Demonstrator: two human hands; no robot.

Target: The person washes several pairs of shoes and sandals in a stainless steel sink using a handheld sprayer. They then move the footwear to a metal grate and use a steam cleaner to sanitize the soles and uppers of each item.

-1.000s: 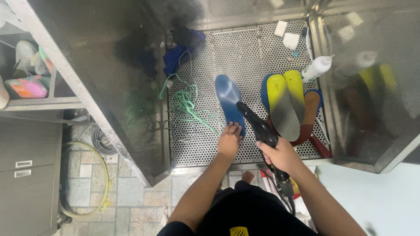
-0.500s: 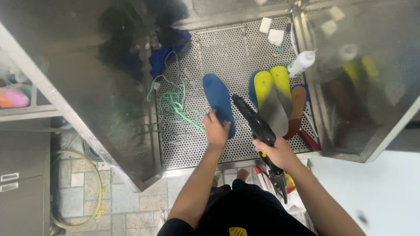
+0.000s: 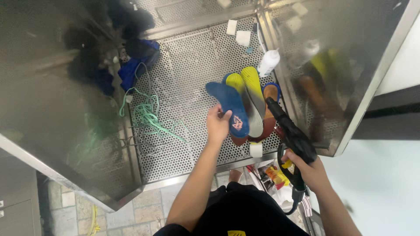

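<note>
Overhead, left hand (image 3: 217,125) holding blue insole (image 3: 228,107), white bottle (image 3: 268,63) by steel wall

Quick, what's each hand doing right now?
Left hand: closed on the blue insole, holding it over the perforated metal tray.
Right hand: closed around the black spray gun.

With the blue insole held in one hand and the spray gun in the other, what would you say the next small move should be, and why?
Probably swing the black spray gun left so its nozzle faces the blue insole. The left hand holds that insole up over the perforated metal tray, while the right hand grips the gun, whose tip now points at the yellow insoles beside it rather than at the blue one.
</note>
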